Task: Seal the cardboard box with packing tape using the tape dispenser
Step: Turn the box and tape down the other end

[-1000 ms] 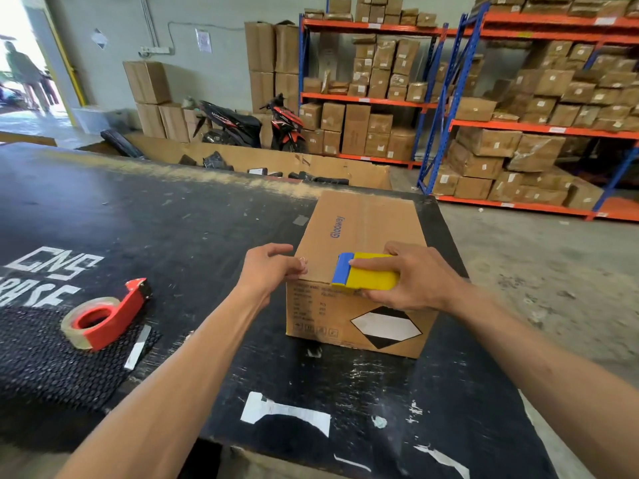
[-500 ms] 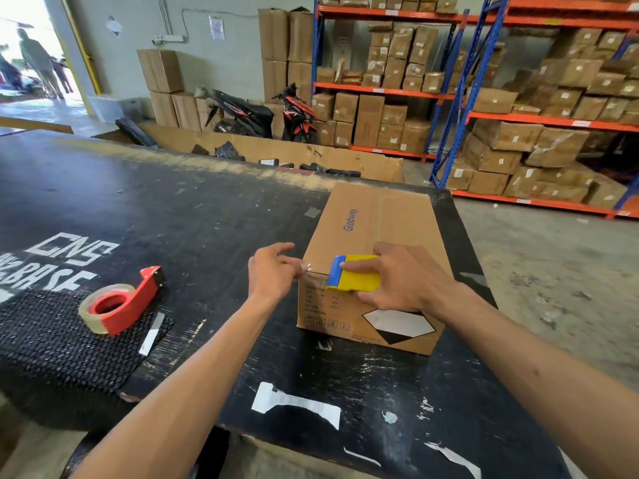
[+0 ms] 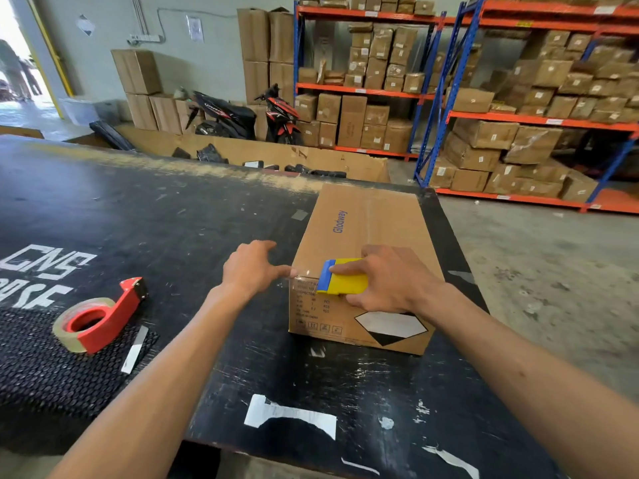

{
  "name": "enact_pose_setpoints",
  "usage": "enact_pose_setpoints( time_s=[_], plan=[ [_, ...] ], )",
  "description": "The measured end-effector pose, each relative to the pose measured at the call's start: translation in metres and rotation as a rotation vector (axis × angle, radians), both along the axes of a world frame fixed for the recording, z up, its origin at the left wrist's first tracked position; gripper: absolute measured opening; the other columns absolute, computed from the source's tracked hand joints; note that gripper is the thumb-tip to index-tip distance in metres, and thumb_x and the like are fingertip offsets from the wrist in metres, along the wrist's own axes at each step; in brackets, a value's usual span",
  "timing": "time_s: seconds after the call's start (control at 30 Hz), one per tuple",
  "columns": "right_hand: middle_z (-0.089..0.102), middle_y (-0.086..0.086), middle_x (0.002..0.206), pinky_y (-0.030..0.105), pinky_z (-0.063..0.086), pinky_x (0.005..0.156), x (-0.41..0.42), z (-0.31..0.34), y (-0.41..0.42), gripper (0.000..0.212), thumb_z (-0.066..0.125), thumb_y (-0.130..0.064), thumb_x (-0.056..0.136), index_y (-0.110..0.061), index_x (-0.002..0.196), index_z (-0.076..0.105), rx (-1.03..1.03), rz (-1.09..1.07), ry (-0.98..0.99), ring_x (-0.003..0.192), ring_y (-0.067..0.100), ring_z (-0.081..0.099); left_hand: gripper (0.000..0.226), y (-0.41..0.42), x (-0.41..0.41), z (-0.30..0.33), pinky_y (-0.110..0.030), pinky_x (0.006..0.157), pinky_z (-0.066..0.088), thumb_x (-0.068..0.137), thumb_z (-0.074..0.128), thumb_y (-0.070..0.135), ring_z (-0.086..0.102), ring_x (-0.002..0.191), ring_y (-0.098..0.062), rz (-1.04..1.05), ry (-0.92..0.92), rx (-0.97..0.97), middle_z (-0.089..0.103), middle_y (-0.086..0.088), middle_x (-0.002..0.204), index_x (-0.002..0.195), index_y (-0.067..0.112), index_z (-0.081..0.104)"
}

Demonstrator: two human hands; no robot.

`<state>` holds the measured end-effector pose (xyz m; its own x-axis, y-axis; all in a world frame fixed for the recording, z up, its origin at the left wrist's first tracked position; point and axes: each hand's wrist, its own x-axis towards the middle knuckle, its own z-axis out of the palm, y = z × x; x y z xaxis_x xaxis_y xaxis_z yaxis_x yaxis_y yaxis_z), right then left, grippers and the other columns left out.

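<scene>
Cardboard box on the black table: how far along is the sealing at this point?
Done: the cardboard box has its flaps shut, with glossy tape apparently along the top seam. In hand: the right hand presses a yellow and blue dispenser at the near top edge while the left hand pins clear tape at the corner. Left: finishing and cutting this strip.

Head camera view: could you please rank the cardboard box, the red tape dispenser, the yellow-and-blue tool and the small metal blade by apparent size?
1. cardboard box
2. red tape dispenser
3. yellow-and-blue tool, partly covered by the right hand, so unsure
4. metal blade
</scene>
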<state>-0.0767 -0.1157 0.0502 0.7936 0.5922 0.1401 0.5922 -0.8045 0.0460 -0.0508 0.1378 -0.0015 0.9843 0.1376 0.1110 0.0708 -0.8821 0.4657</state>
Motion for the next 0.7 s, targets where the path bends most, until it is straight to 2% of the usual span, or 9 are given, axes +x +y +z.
enact_pose_setpoints(
  time_s=[0.07, 0.17, 0.23, 0.37, 0.43, 0.57, 0.7],
  plan=[
    [0.035, -0.01, 0.074, 0.035, 0.04, 0.066, -0.001, -0.001, 0.001, 0.054, 0.058, -0.056, 0.083, -0.051, 0.137, 0.052, -0.004, -0.007, 0.003, 0.076, 0.018, 0.046, 0.069, -0.004, 0.003, -0.002, -0.048, 0.11, 0.041, 0.088, 0.072, 0.042, 0.051, 0.133, -0.028, -0.257, -0.147, 0.104, 0.053, -0.007, 0.147, 0.148, 0.021, 0.046],
    [0.034, -0.009, 0.075, 0.034, 0.035, 0.064, 0.001, -0.002, 0.003, 0.055, 0.058, -0.058, 0.082, -0.052, 0.137, 0.051, -0.011, -0.019, -0.009, 0.075, 0.017, 0.044, 0.048, -0.017, 0.009, -0.009, -0.045, 0.12, 0.029, 0.1, 0.052, 0.027, 0.042, 0.142, -0.024, -0.598, -0.501, 0.255, 0.045, -0.007, 0.154, 0.145, 0.013, 0.051],
    [0.037, -0.007, 0.076, 0.033, 0.035, 0.064, 0.0, -0.002, 0.004, 0.056, 0.058, -0.057, 0.082, -0.053, 0.137, 0.049, -0.016, -0.019, -0.019, 0.075, 0.018, 0.045, 0.049, -0.027, 0.016, -0.017, -0.042, 0.122, 0.025, 0.104, 0.038, 0.03, 0.038, 0.145, -0.023, -0.695, -0.585, 0.341, 0.041, -0.009, 0.156, 0.148, 0.008, 0.046],
    [0.042, -0.003, 0.08, 0.034, 0.039, 0.063, -0.003, -0.004, 0.005, 0.056, 0.058, -0.056, 0.083, -0.054, 0.138, 0.048, -0.037, -0.013, -0.029, 0.079, 0.024, 0.057, 0.056, -0.024, 0.027, -0.039, -0.035, 0.125, 0.011, 0.108, 0.02, 0.037, 0.023, 0.151, -0.017, -0.748, -0.393, 0.322, 0.026, -0.007, 0.163, 0.158, 0.011, 0.02],
    [0.041, -0.003, 0.082, 0.033, 0.036, 0.064, -0.004, -0.006, 0.005, 0.055, 0.057, -0.057, 0.084, -0.052, 0.138, 0.049, -0.048, -0.019, -0.045, 0.08, 0.025, 0.058, 0.059, -0.012, 0.032, -0.051, -0.033, 0.125, 0.01, 0.108, 0.016, 0.042, 0.02, 0.152, -0.014, -0.746, -0.318, 0.348, 0.02, -0.005, 0.165, 0.159, 0.014, 0.013],
    [0.04, -0.002, 0.085, 0.032, 0.034, 0.063, -0.003, -0.006, 0.003, 0.054, 0.056, -0.058, 0.085, -0.051, 0.139, 0.049, -0.079, -0.02, -0.064, 0.081, 0.026, 0.06, 0.064, -0.001, 0.038, -0.061, -0.035, 0.124, 0.017, 0.107, 0.015, 0.049, 0.022, 0.151, -0.017, -0.766, -0.285, 0.421, 0.018, -0.007, 0.165, 0.158, 0.012, 0.016],
    [0.045, 0.002, 0.086, 0.032, 0.034, 0.06, -0.002, -0.004, 0.001, 0.054, 0.054, -0.058, 0.086, -0.05, 0.139, 0.049, -0.116, 0.021, -0.102, 0.077, 0.029, 0.06, 0.074, -0.004, 0.036, -0.058, -0.035, 0.121, 0.014, 0.102, 0.007, 0.06, 0.03, 0.148, -0.024, -0.725, -0.239, 0.385, 0.028, -0.011, 0.162, 0.156, 0.012, 0.02]
  ],
)
